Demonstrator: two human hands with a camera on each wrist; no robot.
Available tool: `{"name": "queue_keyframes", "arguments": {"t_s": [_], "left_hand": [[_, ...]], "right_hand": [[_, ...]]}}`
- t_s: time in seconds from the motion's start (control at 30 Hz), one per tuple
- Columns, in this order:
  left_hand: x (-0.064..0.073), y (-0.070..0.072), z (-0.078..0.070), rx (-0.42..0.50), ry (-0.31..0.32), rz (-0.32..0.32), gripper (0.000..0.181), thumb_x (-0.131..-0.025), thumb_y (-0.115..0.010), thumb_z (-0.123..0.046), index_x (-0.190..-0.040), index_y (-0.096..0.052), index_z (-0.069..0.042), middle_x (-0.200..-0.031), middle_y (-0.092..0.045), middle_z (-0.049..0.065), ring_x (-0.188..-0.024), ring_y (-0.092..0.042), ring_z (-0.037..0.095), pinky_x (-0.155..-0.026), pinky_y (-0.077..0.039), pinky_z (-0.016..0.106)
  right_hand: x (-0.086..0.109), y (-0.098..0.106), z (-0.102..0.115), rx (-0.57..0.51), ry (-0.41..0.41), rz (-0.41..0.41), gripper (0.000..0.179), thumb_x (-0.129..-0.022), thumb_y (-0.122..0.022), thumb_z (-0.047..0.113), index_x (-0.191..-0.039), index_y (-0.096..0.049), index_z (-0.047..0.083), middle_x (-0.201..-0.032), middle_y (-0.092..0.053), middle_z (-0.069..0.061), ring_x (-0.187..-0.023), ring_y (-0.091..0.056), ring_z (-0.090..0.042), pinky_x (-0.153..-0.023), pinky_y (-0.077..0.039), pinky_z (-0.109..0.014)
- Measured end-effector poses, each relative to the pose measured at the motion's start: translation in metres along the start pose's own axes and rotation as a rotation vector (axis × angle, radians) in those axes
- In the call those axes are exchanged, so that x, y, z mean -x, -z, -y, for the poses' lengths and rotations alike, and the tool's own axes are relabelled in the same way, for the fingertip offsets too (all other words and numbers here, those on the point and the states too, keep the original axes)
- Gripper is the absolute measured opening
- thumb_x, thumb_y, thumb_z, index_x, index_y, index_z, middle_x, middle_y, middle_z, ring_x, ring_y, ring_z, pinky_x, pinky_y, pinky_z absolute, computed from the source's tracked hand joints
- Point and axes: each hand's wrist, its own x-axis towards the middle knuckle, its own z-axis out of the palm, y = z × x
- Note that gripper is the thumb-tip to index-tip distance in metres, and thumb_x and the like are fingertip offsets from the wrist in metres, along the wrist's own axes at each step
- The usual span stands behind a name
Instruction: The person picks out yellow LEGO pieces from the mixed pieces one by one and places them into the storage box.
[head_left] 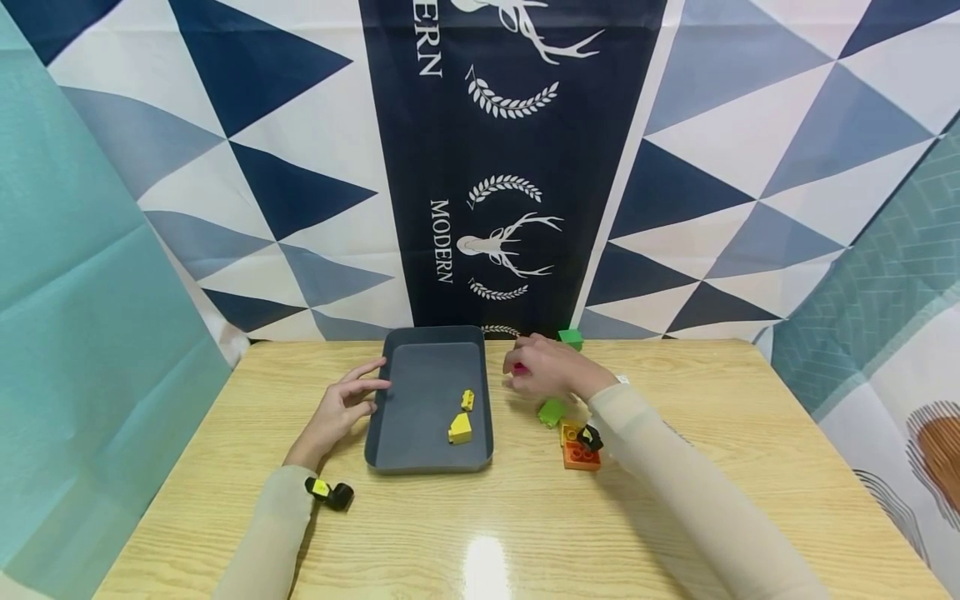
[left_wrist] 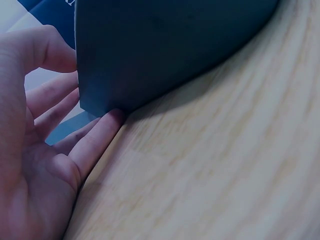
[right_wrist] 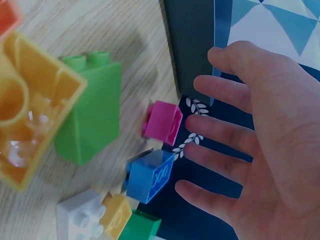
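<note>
A dark grey tray (head_left: 423, 375) lies on the table with two yellow toy bricks inside, a sloped one (head_left: 461, 429) and a small one (head_left: 468, 400). My left hand (head_left: 347, 410) touches the tray's left side with extended fingertips; in the left wrist view they meet its outer wall (left_wrist: 150, 55). Right of the tray, my right hand (head_left: 549, 367) reaches over a pink brick (right_wrist: 162, 121). Its fingers are spread and relaxed in the right wrist view, apart from the brick. Beside the pink brick sits a blue brick (right_wrist: 150, 175), which the hand hides in the head view.
Nearer the right wrist are a light green brick (head_left: 552, 412), a yellow-orange brick (right_wrist: 45, 90) and an orange brick (head_left: 582, 456). A dark green brick (head_left: 572, 338), a white brick (right_wrist: 77, 217) and a small yellow brick (right_wrist: 116, 215) lie farther back. A patterned cloth (head_left: 510, 150) hangs behind the table.
</note>
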Motion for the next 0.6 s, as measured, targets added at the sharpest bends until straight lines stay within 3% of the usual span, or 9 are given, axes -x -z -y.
{"name": "queue_keyframes", "arguments": {"t_s": [0.3,0.43,0.5,0.6], "left_hand": [[-0.001,0.0,0.0,0.0,0.019,0.003,0.041,-0.094,-0.059,0.017,-0.134,-0.072,0.017,-0.174,-0.042,0.035,-0.161,-0.048,0.023,-0.122,-0.044,0.006],[-0.001,0.001,0.0,0.002,0.01,0.008,0.041,-0.094,-0.059,0.017,-0.133,-0.072,0.017,-0.174,-0.042,0.037,-0.161,-0.048,0.023,-0.121,-0.045,0.007],[-0.001,0.001,0.0,0.003,0.009,0.009,0.041,-0.094,-0.06,0.017,-0.133,-0.072,0.017,-0.174,-0.042,0.036,-0.161,-0.048,0.023,-0.121,-0.045,0.007],[-0.001,0.001,-0.001,0.003,0.013,0.011,0.041,-0.094,-0.06,0.018,-0.133,-0.071,0.018,-0.174,-0.042,0.036,-0.163,-0.045,0.036,-0.121,-0.045,0.006]], "right_hand": [[0.004,-0.001,-0.015,0.041,0.01,-0.03,0.03,-0.101,-0.073,0.032,-0.124,-0.085,0.016,-0.129,-0.078,-0.009,-0.112,-0.063,-0.027,-0.099,-0.061,-0.045],[0.007,0.0,-0.021,0.061,0.019,-0.05,0.031,-0.1,-0.074,0.03,-0.124,-0.084,0.014,-0.129,-0.077,-0.012,-0.11,-0.065,-0.029,-0.101,-0.063,-0.047],[0.009,0.001,-0.023,0.062,0.012,-0.048,0.03,-0.1,-0.074,0.029,-0.123,-0.084,0.014,-0.131,-0.076,-0.012,-0.113,-0.065,-0.03,-0.104,-0.063,-0.05],[0.012,0.002,-0.027,0.053,-0.01,-0.042,0.027,-0.101,-0.072,0.029,-0.122,-0.086,0.018,-0.136,-0.074,-0.013,-0.122,-0.065,-0.035,-0.11,-0.062,-0.056]]}}
